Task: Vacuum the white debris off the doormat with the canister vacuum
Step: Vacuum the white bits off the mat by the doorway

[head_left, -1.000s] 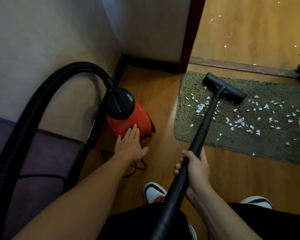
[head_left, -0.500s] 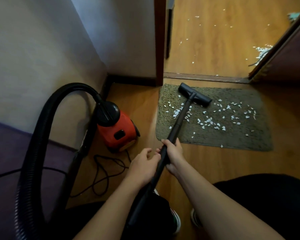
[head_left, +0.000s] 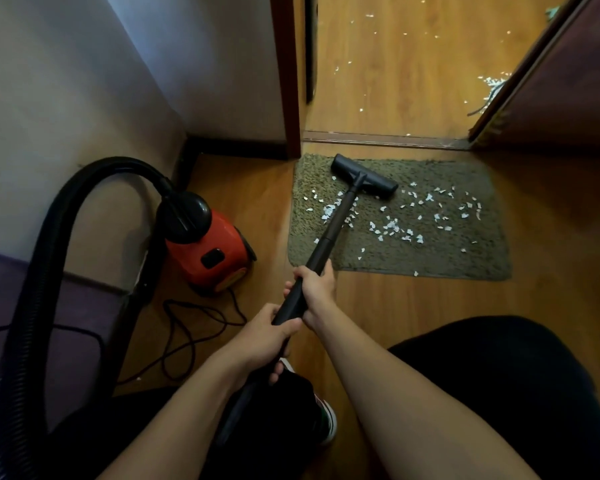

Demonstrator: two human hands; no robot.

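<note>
Both hands grip the black wand (head_left: 329,233) of the canister vacuum. The right hand (head_left: 317,289) is wrapped around the wand higher up its shaft, just short of the near edge of the doormat (head_left: 465,258); the left hand (head_left: 262,341) is closed around the wand just behind it, nearer the body. The wand runs diagonally up from the hands to the floor head (head_left: 364,176), which rests on the doormat near its far left corner, close to the door threshold (head_left: 378,138). The white debris (head_left: 392,226) lies scattered across the middle of the doormat, from the left part beside the wand to the right part; a few flecks sit near the near edge. The red canister (head_left: 210,252) stands on the wooden floor (head_left: 413,303) to the left of the doormat, close to the wall corner. The black ribbed hose (head_left: 49,237) arches from the canister top down to the lower left. A black power cord (head_left: 184,327) lies looped on the floor in front of the canister.
</note>
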